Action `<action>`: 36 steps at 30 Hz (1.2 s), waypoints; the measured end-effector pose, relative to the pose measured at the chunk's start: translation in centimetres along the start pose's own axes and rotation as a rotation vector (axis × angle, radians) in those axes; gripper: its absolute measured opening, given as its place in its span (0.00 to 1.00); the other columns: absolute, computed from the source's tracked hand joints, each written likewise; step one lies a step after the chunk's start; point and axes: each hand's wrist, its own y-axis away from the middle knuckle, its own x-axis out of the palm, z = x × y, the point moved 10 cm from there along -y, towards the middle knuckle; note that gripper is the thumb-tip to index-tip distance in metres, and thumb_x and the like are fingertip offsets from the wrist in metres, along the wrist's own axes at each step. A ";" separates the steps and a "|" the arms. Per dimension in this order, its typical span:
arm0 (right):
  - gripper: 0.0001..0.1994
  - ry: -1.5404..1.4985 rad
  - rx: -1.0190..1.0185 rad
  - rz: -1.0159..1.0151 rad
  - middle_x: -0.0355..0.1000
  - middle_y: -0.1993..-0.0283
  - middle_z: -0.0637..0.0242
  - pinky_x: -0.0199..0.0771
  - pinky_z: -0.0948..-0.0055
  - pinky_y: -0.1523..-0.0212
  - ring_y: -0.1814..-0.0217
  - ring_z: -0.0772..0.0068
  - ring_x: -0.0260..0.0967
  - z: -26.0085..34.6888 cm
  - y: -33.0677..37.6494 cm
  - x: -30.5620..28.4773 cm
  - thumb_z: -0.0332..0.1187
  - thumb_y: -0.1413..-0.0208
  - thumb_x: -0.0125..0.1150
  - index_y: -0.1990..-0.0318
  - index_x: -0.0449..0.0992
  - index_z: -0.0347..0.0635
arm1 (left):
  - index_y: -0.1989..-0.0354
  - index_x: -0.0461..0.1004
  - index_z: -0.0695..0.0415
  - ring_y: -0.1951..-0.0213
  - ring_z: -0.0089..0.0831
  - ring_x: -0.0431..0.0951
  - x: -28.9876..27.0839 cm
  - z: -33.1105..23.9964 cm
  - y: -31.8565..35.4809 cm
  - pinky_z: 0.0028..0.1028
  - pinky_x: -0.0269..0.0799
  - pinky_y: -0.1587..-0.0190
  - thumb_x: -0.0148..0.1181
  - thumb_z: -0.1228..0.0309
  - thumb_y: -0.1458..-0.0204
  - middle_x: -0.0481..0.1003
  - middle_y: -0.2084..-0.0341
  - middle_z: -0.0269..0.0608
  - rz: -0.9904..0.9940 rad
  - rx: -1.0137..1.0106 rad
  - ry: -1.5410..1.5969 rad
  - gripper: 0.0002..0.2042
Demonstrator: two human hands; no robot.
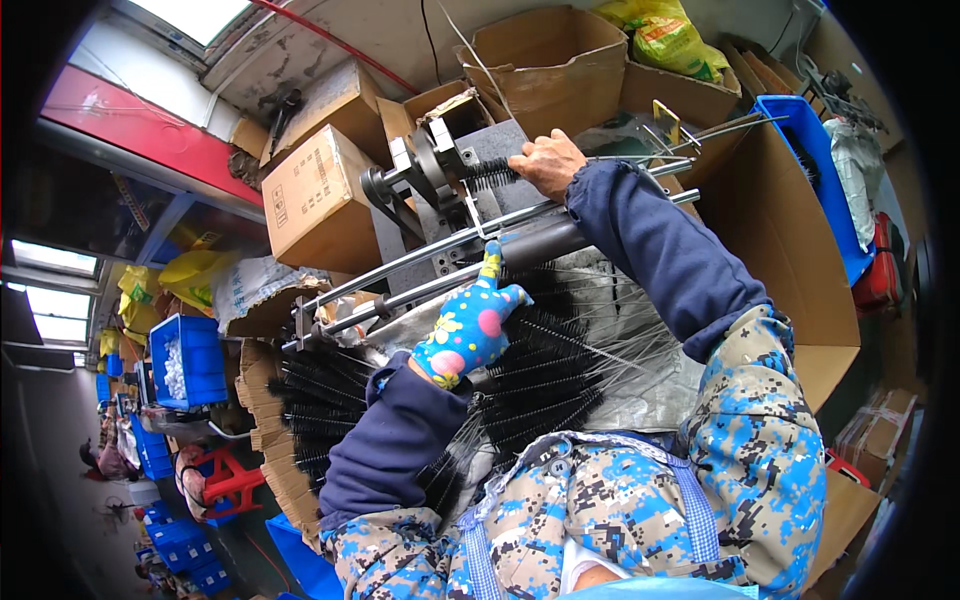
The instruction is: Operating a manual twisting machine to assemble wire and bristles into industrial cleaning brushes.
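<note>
My right hand (550, 163), bare and closed, grips the end of a black-bristled wire brush (490, 176) lying at the head of a small bench machine (438, 160). Blue with flowers and dots, a glove covers my left hand (465, 330). Its index finger stretches up to the machine's metal rail, next to a thin upright metal piece (473, 212), and its thumb points right. Nothing shows in that hand. Below it lie heaps of black twisted-wire brushes (540, 385), their bare wire stems (625, 330) fanning to the right.
A closed carton (318, 200) stands left of the machine, with an open carton (545, 65) behind. To the right are a large cardboard box (765, 250) and a blue bin (820, 180). Farther left are a blue crate (188, 362), a red stool (232, 482) and people in the distance.
</note>
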 end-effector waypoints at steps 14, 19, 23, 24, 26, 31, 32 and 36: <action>0.12 0.160 0.252 -0.052 0.63 0.49 0.57 0.61 0.59 0.51 0.47 0.60 0.60 -2.9 1.3 -1.7 0.30 0.49 0.47 0.56 0.68 0.41 | 0.61 0.72 0.51 0.59 0.49 0.74 -2.8 -1.3 4.6 0.39 0.72 0.60 0.55 0.86 0.73 0.61 0.44 0.54 -0.204 0.177 -0.057 0.25; 0.31 -0.084 0.345 -0.022 0.53 0.40 0.50 0.55 0.56 0.41 0.36 0.49 0.48 -5.6 7.1 -2.4 0.35 0.56 0.60 0.43 0.59 0.36 | 0.62 0.72 0.57 0.58 0.48 0.74 -5.7 1.3 11.6 0.35 0.72 0.59 0.52 0.88 0.73 0.72 0.57 0.51 -0.195 -0.034 0.004 0.23; 0.31 -0.176 0.306 -0.011 0.55 0.41 0.48 0.54 0.60 0.39 0.36 0.48 0.49 -5.8 5.7 -1.1 0.34 0.57 0.60 0.44 0.59 0.31 | 0.60 0.72 0.55 0.58 0.46 0.73 -4.7 0.3 12.5 0.36 0.71 0.59 0.52 0.85 0.75 0.71 0.55 0.47 -0.146 -0.072 0.055 0.25; 0.31 -0.225 0.298 0.057 0.55 0.41 0.48 0.54 0.60 0.39 0.36 0.49 0.49 -6.2 5.4 -0.3 0.35 0.57 0.61 0.45 0.60 0.31 | 0.61 0.72 0.55 0.58 0.46 0.73 -4.3 -0.2 12.4 0.36 0.71 0.59 0.52 0.85 0.74 0.71 0.56 0.47 -0.151 -0.030 0.077 0.25; 0.32 -0.338 0.290 0.169 0.54 0.41 0.48 0.55 0.61 0.39 0.36 0.48 0.48 -6.7 4.6 0.8 0.37 0.58 0.62 0.45 0.60 0.30 | 0.59 0.72 0.55 0.58 0.46 0.73 -3.3 -0.6 12.2 0.36 0.71 0.58 0.52 0.85 0.74 0.71 0.56 0.46 -0.105 -0.034 0.108 0.26; 0.32 -0.143 0.381 -0.109 0.54 0.41 0.51 0.59 0.58 0.43 0.38 0.49 0.50 -6.0 6.2 -1.9 0.38 0.58 0.63 0.45 0.62 0.35 | 0.60 0.72 0.61 0.54 0.49 0.72 -3.2 0.1 13.3 0.33 0.68 0.52 0.47 0.88 0.78 0.72 0.59 0.51 -0.122 -0.080 0.252 0.27; 0.31 -0.147 0.403 -0.026 0.55 0.43 0.52 0.60 0.57 0.45 0.40 0.50 0.51 -5.9 6.8 -1.9 0.38 0.57 0.62 0.44 0.62 0.37 | 0.60 0.72 0.61 0.54 0.48 0.72 -3.4 0.8 13.8 0.32 0.68 0.52 0.47 0.88 0.78 0.72 0.60 0.51 -0.140 -0.104 0.287 0.27; 0.28 -0.159 0.411 0.046 0.59 0.48 0.54 0.63 0.58 0.49 0.45 0.53 0.57 -5.8 6.9 -1.3 0.37 0.53 0.59 0.44 0.62 0.40 | 0.60 0.72 0.61 0.55 0.46 0.73 -3.2 1.2 14.4 0.30 0.67 0.52 0.48 0.87 0.76 0.73 0.61 0.49 -0.150 -0.161 0.392 0.26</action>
